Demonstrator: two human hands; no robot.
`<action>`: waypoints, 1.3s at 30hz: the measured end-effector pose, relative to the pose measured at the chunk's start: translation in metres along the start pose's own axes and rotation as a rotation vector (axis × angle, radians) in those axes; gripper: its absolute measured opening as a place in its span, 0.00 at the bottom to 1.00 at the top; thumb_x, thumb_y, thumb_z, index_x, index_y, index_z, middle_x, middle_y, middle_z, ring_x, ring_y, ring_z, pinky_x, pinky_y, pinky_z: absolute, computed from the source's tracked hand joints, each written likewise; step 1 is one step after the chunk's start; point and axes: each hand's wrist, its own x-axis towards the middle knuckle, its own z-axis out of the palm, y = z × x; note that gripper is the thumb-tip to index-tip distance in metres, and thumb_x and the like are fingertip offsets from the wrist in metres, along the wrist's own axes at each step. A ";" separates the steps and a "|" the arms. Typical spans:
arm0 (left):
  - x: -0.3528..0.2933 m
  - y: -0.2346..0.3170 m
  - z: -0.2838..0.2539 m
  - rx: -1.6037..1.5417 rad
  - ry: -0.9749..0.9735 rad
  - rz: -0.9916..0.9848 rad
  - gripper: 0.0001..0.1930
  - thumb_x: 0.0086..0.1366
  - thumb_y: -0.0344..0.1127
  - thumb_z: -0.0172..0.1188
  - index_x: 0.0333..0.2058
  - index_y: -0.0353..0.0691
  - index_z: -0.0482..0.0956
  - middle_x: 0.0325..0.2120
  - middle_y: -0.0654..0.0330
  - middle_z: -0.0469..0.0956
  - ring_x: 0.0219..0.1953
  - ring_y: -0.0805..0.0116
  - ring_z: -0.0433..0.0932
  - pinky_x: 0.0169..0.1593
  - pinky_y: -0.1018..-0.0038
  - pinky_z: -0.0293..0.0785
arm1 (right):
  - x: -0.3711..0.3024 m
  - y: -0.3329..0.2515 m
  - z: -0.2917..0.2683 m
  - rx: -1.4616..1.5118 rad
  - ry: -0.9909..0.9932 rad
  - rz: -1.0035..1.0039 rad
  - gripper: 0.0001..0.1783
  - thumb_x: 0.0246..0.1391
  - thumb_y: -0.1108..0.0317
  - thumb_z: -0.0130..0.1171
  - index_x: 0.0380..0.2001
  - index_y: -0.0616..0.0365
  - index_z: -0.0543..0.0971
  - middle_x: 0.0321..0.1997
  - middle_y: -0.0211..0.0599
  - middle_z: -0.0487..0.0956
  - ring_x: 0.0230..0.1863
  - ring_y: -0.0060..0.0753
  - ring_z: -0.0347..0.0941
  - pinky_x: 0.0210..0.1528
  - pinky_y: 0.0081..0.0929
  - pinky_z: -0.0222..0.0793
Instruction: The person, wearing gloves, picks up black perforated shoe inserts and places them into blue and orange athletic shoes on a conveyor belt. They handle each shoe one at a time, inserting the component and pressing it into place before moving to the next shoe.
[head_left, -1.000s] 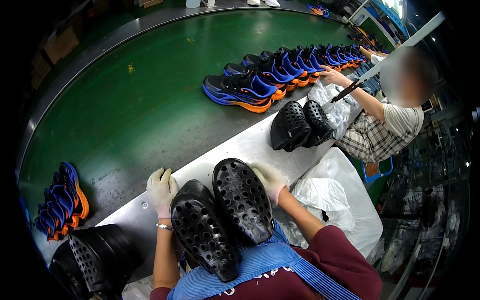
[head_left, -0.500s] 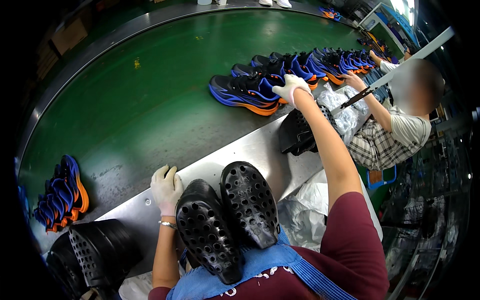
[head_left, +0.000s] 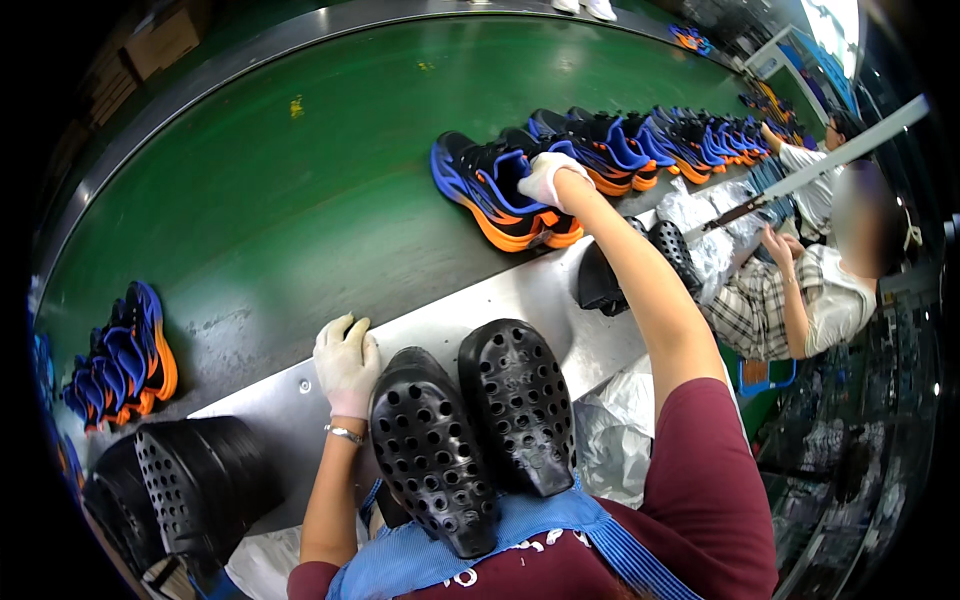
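Observation:
My right hand [head_left: 553, 182], in a white glove, is closed at the collar of the nearest black, blue and orange sneakers [head_left: 492, 190] at the end of a long row on the green belt; its fingertips are partly hidden inside the shoe opening. My left hand [head_left: 346, 362], gloved too, lies at the metal ledge's edge with its fingers apart and nothing in it. Beside it, two black shoe-shaped forms full of holes, one on the left [head_left: 432, 450] and one on the right [head_left: 518, 405], lean against my blue apron [head_left: 540, 520].
A metal ledge [head_left: 440, 318] borders the green conveyor belt [head_left: 300, 190]. More sneakers [head_left: 125, 355] stand at the far left. Black perforated forms [head_left: 205, 480] lie at the lower left, others [head_left: 605, 280] by my right forearm. Clear plastic bags [head_left: 705, 225] and a seated co-worker [head_left: 825, 300] are on the right.
The nearest sneakers have turned, toes swinging toward the far side, with my right hand at their collar. The co-worker's hands have drawn back from the row. My view has shifted slightly.

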 end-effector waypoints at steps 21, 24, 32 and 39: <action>0.102 0.043 -0.018 -0.418 0.129 0.139 0.30 0.60 0.43 0.63 0.57 0.34 0.70 0.56 0.46 0.71 0.59 0.51 0.68 0.63 0.63 0.63 | -0.040 -0.092 0.048 0.010 0.002 -0.349 0.27 0.52 0.50 0.51 0.50 0.53 0.78 0.48 0.47 0.81 0.50 0.48 0.77 0.54 0.36 0.73; 0.150 0.060 -0.008 -0.451 0.112 0.278 0.28 0.60 0.41 0.63 0.56 0.35 0.72 0.54 0.47 0.73 0.58 0.51 0.70 0.62 0.65 0.65 | -0.035 -0.091 0.050 0.028 -0.003 -0.359 0.26 0.52 0.50 0.50 0.49 0.53 0.78 0.48 0.48 0.81 0.49 0.47 0.78 0.53 0.37 0.73; 0.197 0.026 0.026 -0.303 -0.152 0.116 0.13 0.65 0.30 0.50 0.46 0.37 0.78 0.42 0.51 0.81 0.43 0.54 0.80 0.46 0.67 0.77 | -0.053 -0.103 0.045 0.015 0.005 -0.336 0.27 0.54 0.51 0.48 0.51 0.56 0.77 0.49 0.46 0.80 0.50 0.46 0.77 0.53 0.35 0.72; 0.200 0.023 0.020 -0.171 -0.110 0.288 0.15 0.65 0.27 0.48 0.49 0.34 0.75 0.44 0.49 0.80 0.45 0.52 0.79 0.48 0.65 0.76 | -0.049 -0.097 0.049 0.061 0.027 -0.323 0.24 0.55 0.52 0.47 0.49 0.54 0.77 0.48 0.46 0.81 0.50 0.46 0.77 0.54 0.36 0.72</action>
